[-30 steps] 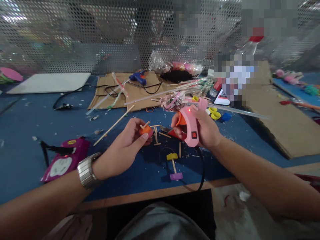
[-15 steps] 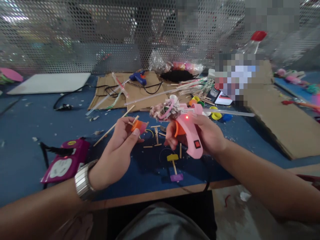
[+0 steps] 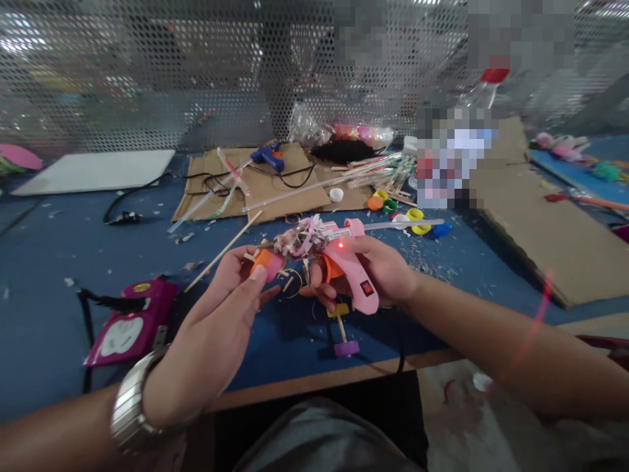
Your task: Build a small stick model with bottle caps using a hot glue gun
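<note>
My left hand (image 3: pixel 223 305) pinches an orange bottle cap (image 3: pixel 266 263) with small wooden sticks poking out beside it. My right hand (image 3: pixel 378 269) is wrapped round a pink hot glue gun (image 3: pixel 354 278), fingers at its orange trigger, its red light on. The gun's front is matted with glue and scraps, and its tip points left, at or just above the cap; whether they touch I cannot tell. A clear glue stick (image 3: pixel 403 225) juts from its back. Below the gun lies a stick with a yellow cap (image 3: pixel 339 311) and a purple cap (image 3: pixel 346 348) on its ends.
At the left lies a purple power box (image 3: pixel 128 324) with a plug in it. A long wooden stick (image 3: pixel 223 252) rests beside my left hand. Farther back are cardboard (image 3: pixel 289 196), a blue glue gun (image 3: pixel 268 157) and several coloured caps (image 3: pixel 417 219). A cardboard sheet (image 3: pixel 555 242) fills the right.
My right hand has brought the pink glue gun left and slightly down, its tip now at the orange cap. My left hand, still holding the cap, sits a little lower in view.
</note>
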